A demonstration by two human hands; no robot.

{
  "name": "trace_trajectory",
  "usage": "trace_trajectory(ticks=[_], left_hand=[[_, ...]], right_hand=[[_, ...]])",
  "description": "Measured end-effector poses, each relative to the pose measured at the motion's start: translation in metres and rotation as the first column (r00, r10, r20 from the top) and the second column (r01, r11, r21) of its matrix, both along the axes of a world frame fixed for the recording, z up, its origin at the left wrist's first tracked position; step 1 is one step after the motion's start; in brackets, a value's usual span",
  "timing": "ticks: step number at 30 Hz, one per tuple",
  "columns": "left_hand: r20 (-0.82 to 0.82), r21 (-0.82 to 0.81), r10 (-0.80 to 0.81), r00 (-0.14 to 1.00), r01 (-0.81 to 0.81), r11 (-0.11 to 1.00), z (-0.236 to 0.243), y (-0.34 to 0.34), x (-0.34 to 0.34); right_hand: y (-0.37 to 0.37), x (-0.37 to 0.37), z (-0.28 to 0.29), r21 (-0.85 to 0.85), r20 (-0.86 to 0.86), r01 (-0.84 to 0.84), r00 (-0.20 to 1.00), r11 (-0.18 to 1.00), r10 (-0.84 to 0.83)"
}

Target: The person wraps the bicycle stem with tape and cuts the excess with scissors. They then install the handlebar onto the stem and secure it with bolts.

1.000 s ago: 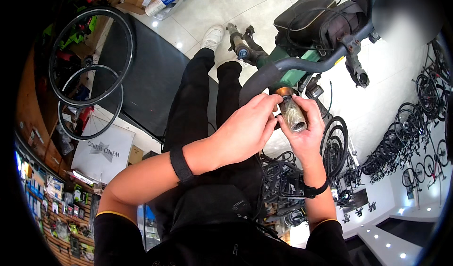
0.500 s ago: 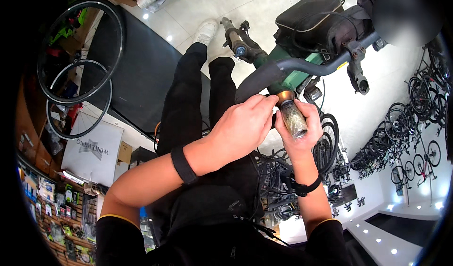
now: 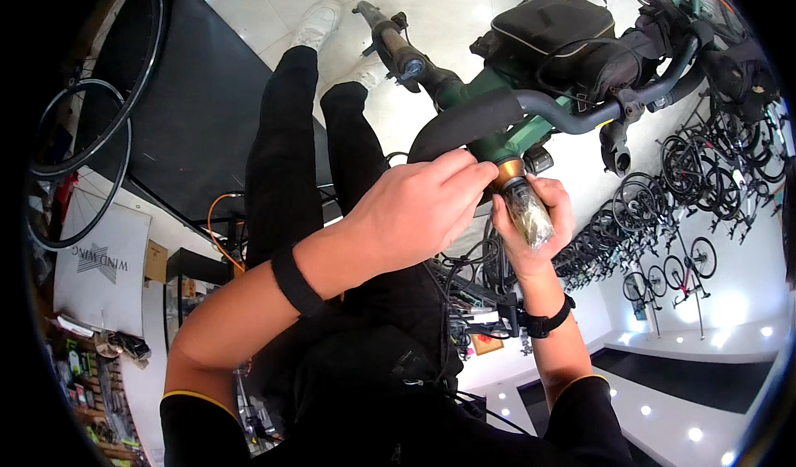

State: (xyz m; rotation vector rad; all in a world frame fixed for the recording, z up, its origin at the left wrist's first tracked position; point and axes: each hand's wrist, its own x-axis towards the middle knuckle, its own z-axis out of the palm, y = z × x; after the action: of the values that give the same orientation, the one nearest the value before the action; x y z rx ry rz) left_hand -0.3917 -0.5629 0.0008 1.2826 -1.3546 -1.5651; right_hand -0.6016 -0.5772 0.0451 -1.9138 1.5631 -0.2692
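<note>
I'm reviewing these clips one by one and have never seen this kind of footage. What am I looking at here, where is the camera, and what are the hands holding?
There is no machine here: a person works with two bare hands. The one picture comes from a fisheye camera worn on the person's head, looking down, so straight lines bend near the rim and the forearms enter from below.

The right hand holds a small clear jar with an orange-brown collar at its top, close under a green bicycle's dark handlebar. The left hand has its fingers at the jar's top; whether a lid is there I cannot tell. What is in the jar is unclear.

A black bag sits on the bike. Below are the person's black trousers and a white shoe. Loose wheels lean at the left, more bicycles stand at the right.
</note>
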Motion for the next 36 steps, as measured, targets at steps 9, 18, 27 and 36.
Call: trace_trajectory(ticks=[9,18,27,36], left_hand=[[-0.089,0.11,-0.087,0.992,0.097,0.989,0.018,-0.001,-0.008],[-0.046,0.241,-0.098,0.994,0.106,0.965,0.022,-0.01,-0.015],[0.048,0.198,-0.12,0.992,0.108,0.974,0.019,-0.01,-0.017],[0.109,0.107,-0.093,0.99,0.082,0.991,0.021,-0.009,-0.022]], right_hand=[[0.005,-0.002,-0.003,-0.025,0.006,0.029,1.0,0.999,-0.029],[0.005,0.006,0.0,0.02,-0.006,0.11,0.994,0.994,-0.11],[0.011,0.007,-0.006,-0.014,0.069,0.153,0.986,0.988,-0.152],[0.012,0.006,-0.005,0.034,0.099,0.186,0.977,0.982,-0.189]])
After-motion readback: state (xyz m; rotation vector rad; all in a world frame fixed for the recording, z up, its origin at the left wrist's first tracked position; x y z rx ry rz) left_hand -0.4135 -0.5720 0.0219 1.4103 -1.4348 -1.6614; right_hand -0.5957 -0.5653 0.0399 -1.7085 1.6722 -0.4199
